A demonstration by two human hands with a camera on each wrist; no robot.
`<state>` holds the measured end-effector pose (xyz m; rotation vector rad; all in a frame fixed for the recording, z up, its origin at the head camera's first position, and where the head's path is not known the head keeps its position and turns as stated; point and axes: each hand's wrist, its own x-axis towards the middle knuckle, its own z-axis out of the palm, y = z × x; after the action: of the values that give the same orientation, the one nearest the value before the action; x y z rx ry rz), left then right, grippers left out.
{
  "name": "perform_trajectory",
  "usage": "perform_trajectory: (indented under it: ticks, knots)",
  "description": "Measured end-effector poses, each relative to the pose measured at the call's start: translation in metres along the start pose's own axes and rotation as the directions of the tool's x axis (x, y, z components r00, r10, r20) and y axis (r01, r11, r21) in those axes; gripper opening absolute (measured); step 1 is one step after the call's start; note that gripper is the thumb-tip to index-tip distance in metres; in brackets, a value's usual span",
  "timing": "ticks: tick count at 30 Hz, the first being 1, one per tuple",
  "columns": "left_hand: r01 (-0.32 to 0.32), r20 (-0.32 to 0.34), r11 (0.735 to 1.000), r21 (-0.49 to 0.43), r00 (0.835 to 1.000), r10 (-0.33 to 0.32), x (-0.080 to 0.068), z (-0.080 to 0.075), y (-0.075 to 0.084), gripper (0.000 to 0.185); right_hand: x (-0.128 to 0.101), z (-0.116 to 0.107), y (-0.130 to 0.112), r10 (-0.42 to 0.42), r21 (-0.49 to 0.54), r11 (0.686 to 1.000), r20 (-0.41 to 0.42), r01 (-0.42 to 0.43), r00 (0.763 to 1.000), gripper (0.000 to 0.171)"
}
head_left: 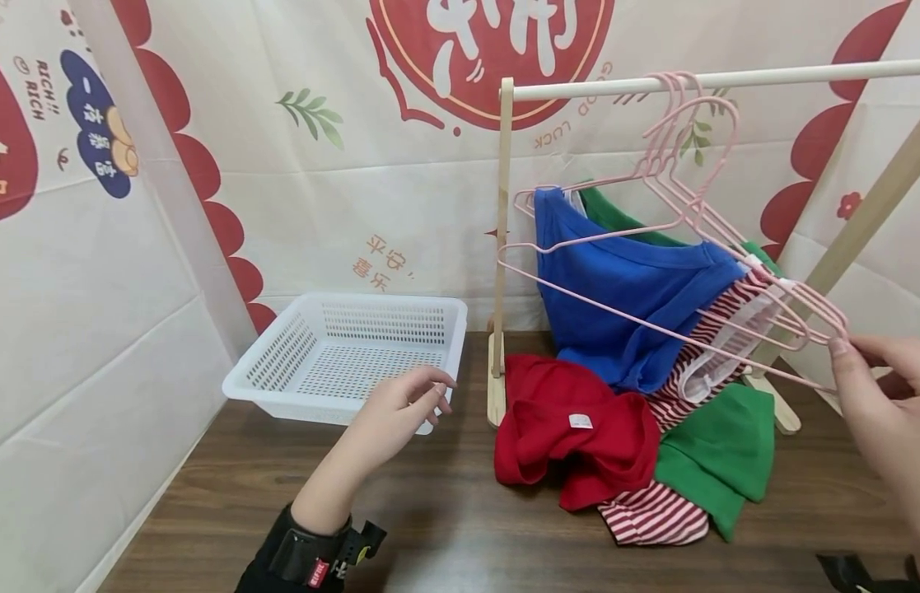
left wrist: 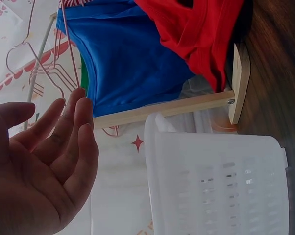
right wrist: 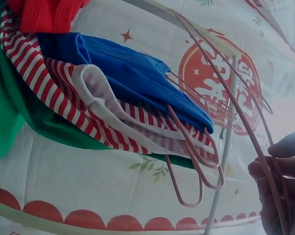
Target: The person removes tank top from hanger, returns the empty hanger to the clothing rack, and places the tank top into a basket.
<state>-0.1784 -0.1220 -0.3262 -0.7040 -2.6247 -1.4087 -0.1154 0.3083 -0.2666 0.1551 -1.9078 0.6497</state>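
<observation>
Pinching the end of a pink hanger at right-centre of the frame is the right hand. The hanger's long bar runs left toward the wooden post. Left hand hovers relaxed and empty at lower centre, beside the white basket.

Pale pink on the wire hangers, one of them in the right hand. Solid royal blue on the shirt draped from them. Red-and-white stripes, white-trimmed, on the striped garment. Plain red with a small white label on the red garment. Plain green on the green garment. White, perforated all over, on the basket. Unpainted light wood on the rack. Dark brown wood grain on the desk. Cream with red scallops, a red round emblem and green leaf sprigs on the backdrop. Black with a red tag on the wrist strap.
</observation>
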Motion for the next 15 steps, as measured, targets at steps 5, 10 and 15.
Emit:
perform_trajectory:
  ticks: [5, 10, 15]
  knots:
    - [0.006, 0.007, 1.0, 0.007, 1.0, -0.006, 0.0, 0.002, 0.001, 0.02, -0.001, -0.004, 0.001, 0.084, -0.045, 0.995, -0.028, -0.085, 0.996, 0.027]
    - [0.008, 0.014, 1.0, 0.02, 1.0, -0.008, 0.0, 0.003, 0.002, 0.019, 0.002, -0.003, -0.004, 0.04, -0.054, 0.998, -0.002, -0.04, 0.999, 0.024]
    - [0.005, 0.028, 0.999, 0.031, 1.0, -0.006, 0.003, 0.006, 0.003, 0.018, 0.009, 0.005, -0.016, -0.005, -0.08, 0.997, 0.049, 0.009, 0.999, 0.022]
